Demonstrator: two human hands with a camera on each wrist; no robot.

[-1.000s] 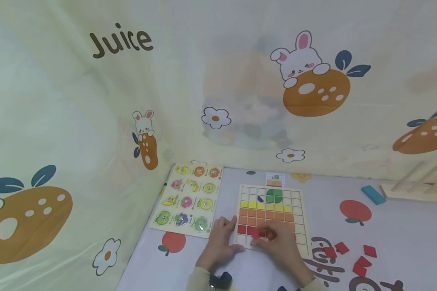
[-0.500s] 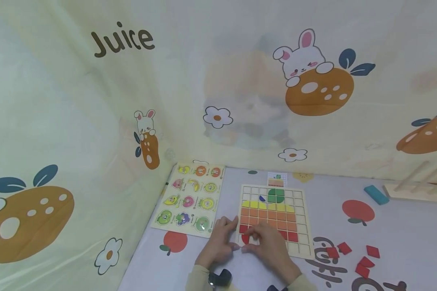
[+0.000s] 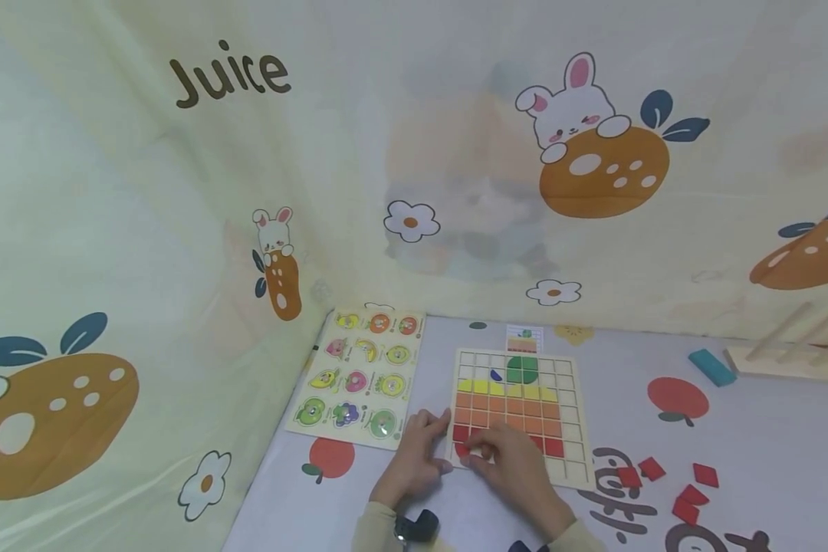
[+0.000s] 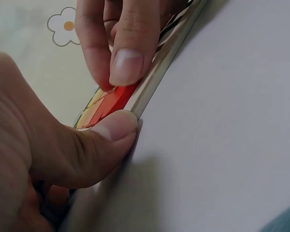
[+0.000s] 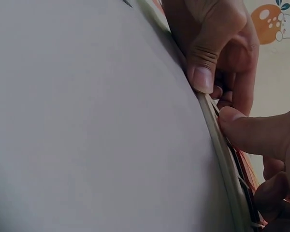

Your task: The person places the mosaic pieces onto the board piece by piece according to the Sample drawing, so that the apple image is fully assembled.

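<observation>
In the head view, a wooden grid board (image 3: 571, 415) carries rows of red, orange and yellow tiles, with a green round shape on top. My left hand (image 3: 415, 458) holds the board's near left corner, thumb on the front edge and index finger along the left side. The thumb (image 4: 117, 126) shows on that edge in the left wrist view. My right hand (image 3: 516, 469) bends over the bottom left cell, pinching a red tile (image 3: 461, 449) with a rounded side. The fingertips partly cover this red tile (image 4: 122, 99) in the left wrist view.
Several loose red tiles (image 3: 688, 509) lie right of the board. A fruit puzzle board (image 3: 386, 410) stands to the left, a small picture card (image 3: 524, 337) behind. At the far right are a teal block (image 3: 712, 368) and a wooden peg rack (image 3: 766, 364).
My right hand has carried the red tile from the red row down and left into the bottom left cell, where the tile has shifted slightly left. The left hand stays on the corner.
</observation>
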